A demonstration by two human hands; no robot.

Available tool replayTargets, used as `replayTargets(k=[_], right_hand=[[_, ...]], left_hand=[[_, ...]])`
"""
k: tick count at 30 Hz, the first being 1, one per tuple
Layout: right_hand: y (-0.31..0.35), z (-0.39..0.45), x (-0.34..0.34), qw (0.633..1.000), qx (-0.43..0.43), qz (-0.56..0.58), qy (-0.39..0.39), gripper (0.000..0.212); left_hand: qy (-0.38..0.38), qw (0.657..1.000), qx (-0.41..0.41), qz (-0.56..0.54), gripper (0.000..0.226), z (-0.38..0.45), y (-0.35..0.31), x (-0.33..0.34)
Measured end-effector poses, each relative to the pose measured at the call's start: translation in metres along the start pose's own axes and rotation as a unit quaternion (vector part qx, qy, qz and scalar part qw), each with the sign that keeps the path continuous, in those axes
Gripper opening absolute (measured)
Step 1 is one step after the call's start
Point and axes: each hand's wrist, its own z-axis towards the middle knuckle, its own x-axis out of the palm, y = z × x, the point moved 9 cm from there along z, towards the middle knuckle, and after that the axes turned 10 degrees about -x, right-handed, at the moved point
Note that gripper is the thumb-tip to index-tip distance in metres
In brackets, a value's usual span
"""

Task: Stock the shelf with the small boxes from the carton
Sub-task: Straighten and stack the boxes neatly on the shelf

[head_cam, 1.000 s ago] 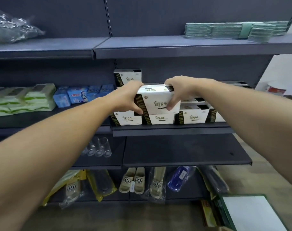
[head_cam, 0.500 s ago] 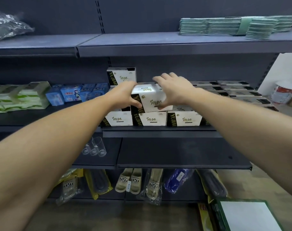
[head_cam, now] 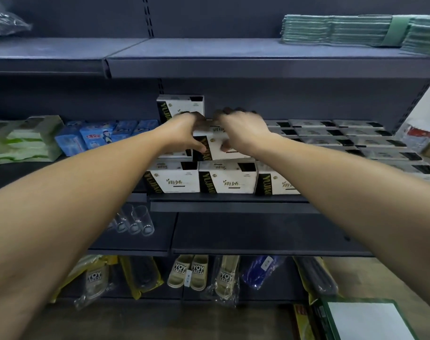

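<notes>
Both hands are reaching far into the middle shelf [head_cam: 233, 198], and together they are grasping one small white box [head_cam: 217, 146] with a black side band. The left hand [head_cam: 184, 133] is curling over the box's left end, its thumb lying against the near left face, while the right hand [head_cam: 243, 131] is wrapping over the top and right end, its thumb pressing the near face. The box is sitting on top of the front row of matching boxes [head_cam: 227, 179], which are standing side by side at the near edge of the shelf, and it is lying just right of another stacked box [head_cam: 180, 106] standing further back and higher. To the right, more of the same boxes [head_cam: 351, 137] are lying in flat rows reaching toward the far right. On the left part of the shelf, blue packets [head_cam: 98, 136] are sitting beside green and white packs [head_cam: 22, 139]. Folded green cloths [head_cam: 356, 30] are lying on the upper shelf at the right. Clear glasses [head_cam: 135, 219] are standing on the lower shelf, and bagged slippers [head_cam: 191, 272] are hanging beneath. At the near right corner, the carton [head_cam: 321, 315] is sitting on the floor.
</notes>
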Motion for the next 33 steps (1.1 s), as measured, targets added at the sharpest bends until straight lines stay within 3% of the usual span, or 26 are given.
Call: replayTargets(k=[7,17,22,27,33], right_hand=[[-0.029,0.043,0.025,0.995,0.059,-0.013,0.076,0.077],[-0.077,0.08,0.062,0.991,0.09,0.033,0.094,0.069],[-0.094,0.107,0.075,0.993,0.085,0.025,0.079,0.068],[-0.111,0.129,0.093,0.992,0.096,0.042,0.068,0.053],[-0.129,0.147,0.11,0.99,0.126,0.061,0.022,0.056]], left_hand=[[0.042,0.995,-0.018,0.087,0.078,0.05,0.036,0.009],[0.068,0.989,0.039,0.125,0.06,0.088,0.034,0.032],[0.064,0.991,0.035,0.11,0.058,0.101,0.036,0.033],[0.071,0.993,0.023,0.09,0.056,0.111,0.045,0.033],[0.073,0.992,0.002,0.099,0.054,0.122,0.063,0.036]])
